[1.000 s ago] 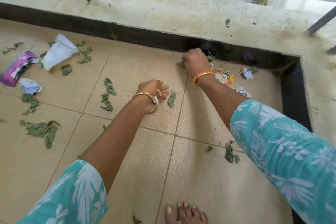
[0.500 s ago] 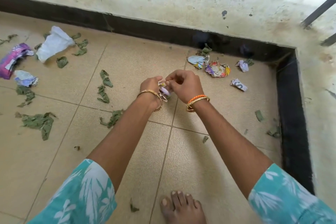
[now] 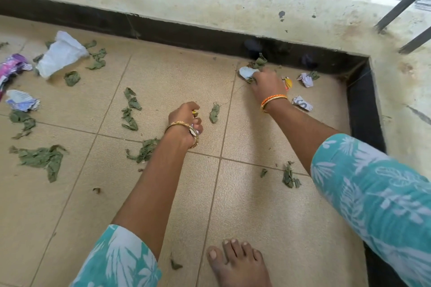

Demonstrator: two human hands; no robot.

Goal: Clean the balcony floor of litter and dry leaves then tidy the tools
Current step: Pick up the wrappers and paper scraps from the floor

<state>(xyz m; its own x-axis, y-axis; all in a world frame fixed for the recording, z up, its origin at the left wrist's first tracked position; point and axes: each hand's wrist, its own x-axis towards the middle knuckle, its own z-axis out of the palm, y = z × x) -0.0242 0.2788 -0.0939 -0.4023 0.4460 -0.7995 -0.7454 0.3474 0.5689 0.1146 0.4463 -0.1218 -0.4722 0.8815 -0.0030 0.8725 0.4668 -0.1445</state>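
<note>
Purple wrapper (image 3: 11,70) — cut off at left edge

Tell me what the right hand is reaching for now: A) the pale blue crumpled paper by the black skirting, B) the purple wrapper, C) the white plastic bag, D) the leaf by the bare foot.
A: the right hand is on the pale blue crumpled paper next to the black skirting, far from the other three.

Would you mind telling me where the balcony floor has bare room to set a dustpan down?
The tiles between the left forearm and the bare foot are nearly bare, as is the stretch below the dry leaves at left. It is crowded by the white bag and in the corner around the right hand.
</note>
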